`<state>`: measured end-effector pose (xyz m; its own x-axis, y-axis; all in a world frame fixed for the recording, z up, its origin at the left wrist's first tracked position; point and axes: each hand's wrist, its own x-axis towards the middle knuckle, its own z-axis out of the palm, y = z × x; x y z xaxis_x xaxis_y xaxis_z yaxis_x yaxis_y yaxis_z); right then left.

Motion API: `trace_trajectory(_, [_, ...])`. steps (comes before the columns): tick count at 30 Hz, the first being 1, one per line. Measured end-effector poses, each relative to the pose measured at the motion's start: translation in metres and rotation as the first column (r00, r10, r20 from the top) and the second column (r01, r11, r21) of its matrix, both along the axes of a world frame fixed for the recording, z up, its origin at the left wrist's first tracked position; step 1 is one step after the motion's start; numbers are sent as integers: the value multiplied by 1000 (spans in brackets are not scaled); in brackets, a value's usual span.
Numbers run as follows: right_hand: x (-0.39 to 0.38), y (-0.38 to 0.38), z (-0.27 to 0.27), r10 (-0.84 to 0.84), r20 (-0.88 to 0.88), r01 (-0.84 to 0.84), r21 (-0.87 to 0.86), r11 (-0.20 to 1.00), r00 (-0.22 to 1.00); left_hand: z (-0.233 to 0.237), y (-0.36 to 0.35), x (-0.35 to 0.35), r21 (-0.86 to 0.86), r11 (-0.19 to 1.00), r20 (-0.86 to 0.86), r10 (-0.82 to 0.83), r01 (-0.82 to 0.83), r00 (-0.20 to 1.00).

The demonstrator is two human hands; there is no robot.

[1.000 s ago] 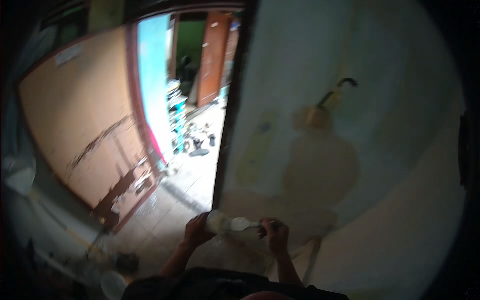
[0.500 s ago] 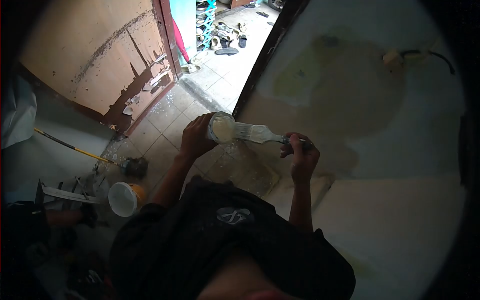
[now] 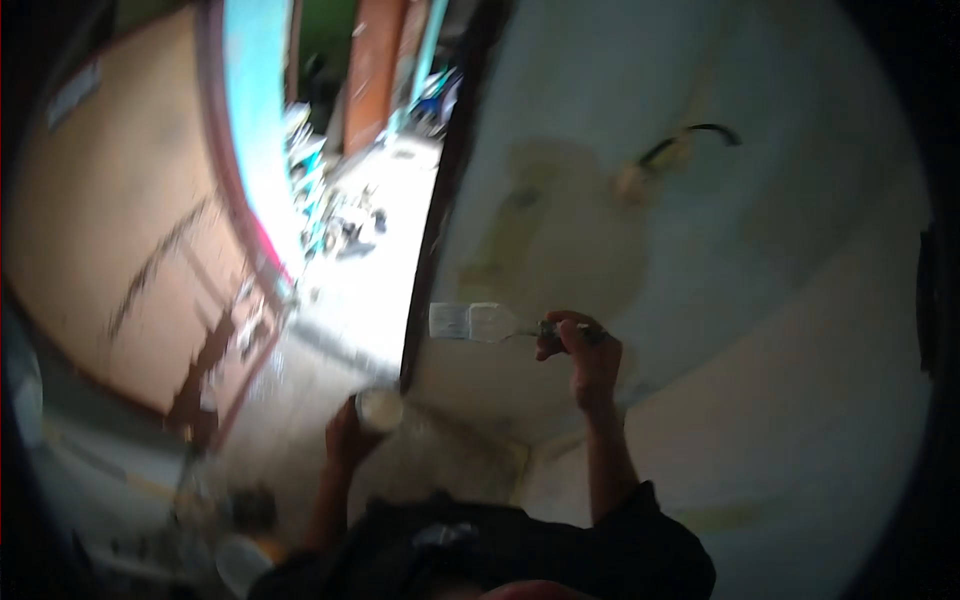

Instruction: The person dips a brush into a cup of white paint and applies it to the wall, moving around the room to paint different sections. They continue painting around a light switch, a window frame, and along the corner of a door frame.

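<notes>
My right hand is closed round the handle of a paintbrush. The brush lies level, its pale, coated bristles pointing left in front of the stained wall. Lower and to the left, my left hand grips a small cup from its left side. Inside the cup is a cream-white substance that looks like paint. Brush and cup are apart. Motion blur softens the fingers of my left hand.
A peeling wooden door stands at the left, beside a bright doorway with shoes on the floor outside. A black cable sticks out of the wall. At the lower left are a white bucket and a blurred dark brush head.
The paintbrush has come out of the cup and now stands apart, up against the wall's backdrop. My left hand with the cup sits lower in view. The camera has tilted upward.
</notes>
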<state>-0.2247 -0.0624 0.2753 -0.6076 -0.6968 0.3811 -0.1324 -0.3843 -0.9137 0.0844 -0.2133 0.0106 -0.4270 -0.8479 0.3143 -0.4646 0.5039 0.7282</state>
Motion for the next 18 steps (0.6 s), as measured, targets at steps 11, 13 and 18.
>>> trace_trajectory(11, [-55, -35, 382, -644, -720, 162, -625, 763, 256, 17, 6, -6, 167, 980, -57, -99, 108, 993])
trace_trajectory(13, [-54, -53, 435, -612, -694, 162, -601, 782, 379, 14, 7, -3, 165, 982, -35, -92, 96, 995])
trace_trajectory(18, [-69, -100, 517, -516, -708, 108, -537, 837, 482, -1, 5, 3, 169, 981, -24, -93, 95, 995])
